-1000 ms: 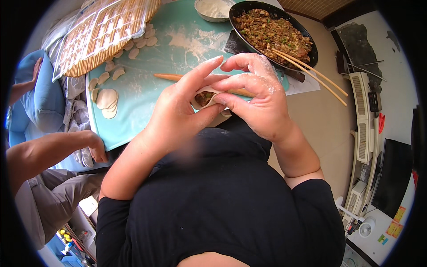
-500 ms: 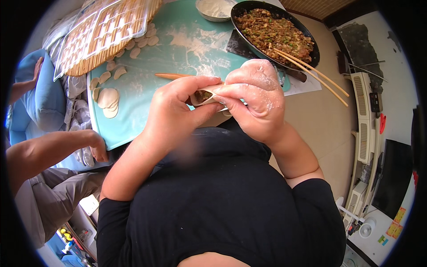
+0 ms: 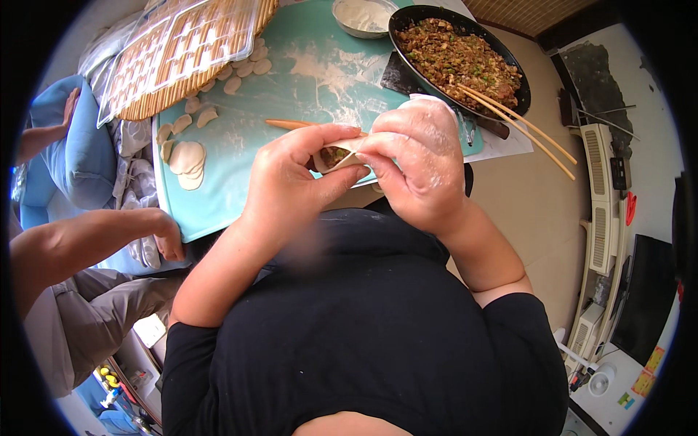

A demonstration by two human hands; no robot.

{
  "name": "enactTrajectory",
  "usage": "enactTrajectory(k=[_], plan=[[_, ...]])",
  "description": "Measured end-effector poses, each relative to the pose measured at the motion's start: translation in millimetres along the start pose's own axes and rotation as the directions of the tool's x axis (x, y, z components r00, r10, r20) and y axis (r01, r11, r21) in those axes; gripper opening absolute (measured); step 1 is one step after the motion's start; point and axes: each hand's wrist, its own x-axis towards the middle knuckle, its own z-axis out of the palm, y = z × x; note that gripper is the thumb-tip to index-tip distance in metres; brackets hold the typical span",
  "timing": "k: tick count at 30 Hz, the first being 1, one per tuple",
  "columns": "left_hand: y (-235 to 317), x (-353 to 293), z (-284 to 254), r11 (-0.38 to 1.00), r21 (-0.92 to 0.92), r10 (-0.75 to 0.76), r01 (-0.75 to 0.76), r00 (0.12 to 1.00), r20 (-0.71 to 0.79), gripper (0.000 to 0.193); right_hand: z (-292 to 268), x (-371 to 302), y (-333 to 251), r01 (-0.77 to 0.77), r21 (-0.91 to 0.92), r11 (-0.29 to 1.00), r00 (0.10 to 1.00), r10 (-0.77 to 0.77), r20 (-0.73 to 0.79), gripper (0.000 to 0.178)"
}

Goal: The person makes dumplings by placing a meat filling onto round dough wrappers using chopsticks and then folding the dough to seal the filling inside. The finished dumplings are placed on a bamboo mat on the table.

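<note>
Left hand (image 3: 283, 174) and right hand (image 3: 425, 163) meet on a partly closed dumpling (image 3: 347, 163) in front of the person's black shirt (image 3: 356, 312).
The left thumb and forefinger curve around the dumpling's left end, parted only by its width; the right thumb and forefinger pinch its right edge nearly together, the other right fingers curled in and dusted with flour, while brown filling shows through the gap on the left; just beyond lies a wooden rolling pin (image 3: 282, 123), partly hidden, on a floured teal mat (image 3: 222, 196), with overlapping round wrappers (image 3: 187, 161) to the left, a woven tray (image 3: 156, 107) under clear plastic farther up, and, at the far right, a flour bowl (image 3: 363, 33) beside a black pan (image 3: 400, 47) of filling, chopsticks (image 3: 531, 132) leaning out.
</note>
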Motion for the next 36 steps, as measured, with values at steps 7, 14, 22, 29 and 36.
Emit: enactTrajectory(k=[7, 14, 22, 29, 36], plan=[[-7, -3, 0, 0.964, -0.242, -0.102, 0.105, 0.994, 0.026, 0.038, 0, -2, 0, -0.051, 0.021, 0.998, 0.998, 0.052, -0.032, 0.011], [-3, 1, 2, 0.863, -0.497, -0.083, 0.084, 0.996, 0.025, 0.041, -7, -11, 2, -0.202, 0.144, 0.969, 0.978, 0.206, -0.017, 0.011], [-5, -1, 3, 0.871, -0.490, -0.074, 0.047, 0.997, -0.036, 0.042, -8, -20, 5, -0.433, 0.292, 0.853, 0.899, 0.433, 0.068, 0.010], [-8, -2, 9, 0.901, -0.410, 0.086, -0.145, 0.984, -0.158, 0.043, -5, -14, -10, -0.483, 0.293, 0.825, 0.871, 0.418, 0.260, 0.018], [-16, -1, 9, 0.968, 0.020, 0.247, -0.249, 0.943, -0.222, 0.040, 1, -11, -10, -0.304, 0.135, 0.943, 0.949, 0.286, 0.136, 0.010]])
